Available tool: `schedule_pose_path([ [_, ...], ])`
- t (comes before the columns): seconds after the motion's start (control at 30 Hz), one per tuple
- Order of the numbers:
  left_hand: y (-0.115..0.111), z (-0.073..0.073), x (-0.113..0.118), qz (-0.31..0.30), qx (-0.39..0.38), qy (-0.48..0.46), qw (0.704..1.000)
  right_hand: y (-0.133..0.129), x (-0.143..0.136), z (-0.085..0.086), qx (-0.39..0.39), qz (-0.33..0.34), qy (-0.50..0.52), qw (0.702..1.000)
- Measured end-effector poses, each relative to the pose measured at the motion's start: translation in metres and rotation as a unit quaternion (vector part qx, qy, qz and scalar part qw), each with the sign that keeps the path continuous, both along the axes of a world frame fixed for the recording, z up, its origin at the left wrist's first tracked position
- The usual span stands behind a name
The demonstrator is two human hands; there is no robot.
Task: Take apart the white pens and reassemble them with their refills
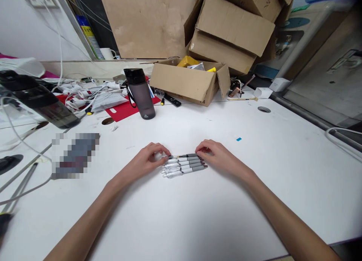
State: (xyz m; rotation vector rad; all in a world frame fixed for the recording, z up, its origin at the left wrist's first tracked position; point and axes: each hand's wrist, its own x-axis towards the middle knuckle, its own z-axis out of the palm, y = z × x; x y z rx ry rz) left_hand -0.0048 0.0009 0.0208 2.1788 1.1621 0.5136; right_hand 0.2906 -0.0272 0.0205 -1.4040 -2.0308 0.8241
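Observation:
Several pens (pixel 185 171) with white middles, grey grips and clear ends lie side by side on the white table (pixel 181 215), pointing right. At the far side of the row is a clear pen (pixel 181 156) with a dark grip. Its left end is between the thumb and fingers of my left hand (pixel 145 160). My right hand (pixel 216 154) has its fingertips closed on the grip end of the same pen. The fingertips partly hide both ends.
A dark bottle (pixel 141 99) and an open cardboard box (pixel 181 82) stand at the back. To the left are another bottle (pixel 42 102), a blurred-out flat object (pixel 76 155) and cables. A small blue piece (pixel 239 139) lies right of my hands. A table hole (pixel 264 109) is farther back.

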Motion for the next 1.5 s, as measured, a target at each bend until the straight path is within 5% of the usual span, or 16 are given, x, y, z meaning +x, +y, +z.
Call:
schedule_pose_path([
  [0.27,0.001,0.000,0.001,0.005,0.004,-0.014,1.000,0.002,-0.007,-0.008,0.006,-0.019,0.027,0.999],
  [0.5,-0.021,-0.020,0.036,0.171,-0.029,-0.114,0.978,-0.003,-0.038,-0.025,0.033,-0.090,0.127,0.987],
  [0.77,-0.034,-0.024,0.067,0.251,-0.084,-0.248,0.932,0.004,-0.065,-0.034,0.022,-0.171,0.243,0.954],
  [0.9,-0.014,-0.027,0.063,0.278,-0.098,-0.345,0.891,0.022,-0.064,-0.042,0.024,-0.192,0.302,0.933],
  [1.07,0.039,-0.034,0.068,0.261,-0.082,-0.421,0.865,0.077,-0.060,-0.051,0.052,-0.185,0.360,0.913],
  [1.27,0.092,-0.033,0.078,0.244,-0.013,-0.334,0.910,0.135,-0.056,-0.052,0.040,-0.202,0.339,0.918],
  [1.5,0.091,-0.027,0.079,0.206,0.010,-0.245,0.947,0.143,-0.047,-0.056,0.038,-0.178,0.306,0.935],
])
